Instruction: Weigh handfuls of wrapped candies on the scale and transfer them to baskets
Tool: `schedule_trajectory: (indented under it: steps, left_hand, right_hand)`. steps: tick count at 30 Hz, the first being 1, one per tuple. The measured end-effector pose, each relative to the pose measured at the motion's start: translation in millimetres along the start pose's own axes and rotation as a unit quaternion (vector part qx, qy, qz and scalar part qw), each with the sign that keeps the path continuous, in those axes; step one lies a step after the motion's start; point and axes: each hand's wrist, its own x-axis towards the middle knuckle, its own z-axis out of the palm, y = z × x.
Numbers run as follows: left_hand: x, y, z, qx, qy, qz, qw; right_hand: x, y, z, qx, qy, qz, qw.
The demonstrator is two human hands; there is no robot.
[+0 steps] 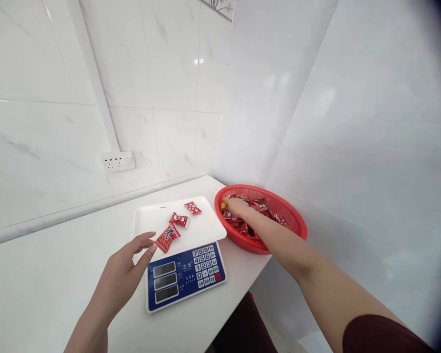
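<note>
On the white tray (200,230) of a digital scale lie three small red snack packets: a larger one with black lettering (168,238), a patterned one (180,219) and a dotted one (193,208). My left hand (127,264) is at the tray's front left, thumb and forefinger apart beside the lettered packet, holding nothing. Over at the right, my right hand (235,207) reaches into a red plastic basket (297,220) filled with red packets (242,226). Its fingers are bent down onto a small yellow packet (223,205) near the left rim; the fingertips are partly hidden.
In front of the tray is the scale's blue panel (187,274), with number keys and three displays. Scale and basket stand on a white table (121,225) against a tiled wall. A second wall (371,147) rises right of the basket. A socket (117,161) is mounted above the table.
</note>
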Motion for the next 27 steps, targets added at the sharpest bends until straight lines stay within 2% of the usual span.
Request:
schedule_trajectory:
  steps: [5,7,9,13,19,22,25,27]
  left_hand:
    - [-3,3,-5.5,-0.004,0.002,-0.010,1.000]
    - [-4,6,-6.3,-0.005,-0.005,-0.012,1.000]
    - [-5,8,-6.5,-0.004,-0.009,-0.007,1.000]
    - [-6,8,-7.4,0.004,-0.003,0.002,1.000]
    - [-7,5,-9.9,0.000,0.007,0.002,1.000]
    - [-7,6,-10.7,-0.008,0.005,0.004,1.000]
    - [-7,7,-12.5,-0.016,0.010,0.008,1.000]
    - [-7,8,-14.6,-0.018,0.015,0.005,1.000]
  right_hand:
    - [-3,-12,-15,-0.087,0.033,0.064,0.994]
    - [-2,-21,-20,-0.081,0.038,0.053,0.995]
    - [-3,-34,-21,-0.050,0.023,0.009,0.998]
    - [-5,-63,-9,-0.003,-0.063,-0.088,0.994]
    - [13,-95,25,0.036,-0.065,-0.052,0.996]
    - [18,-107,39,0.053,-0.082,-0.076,0.992]
    - [14,-118,44,0.094,-0.090,-0.104,0.986]
    - [7,-123,40,0.126,-0.081,-0.114,0.982]
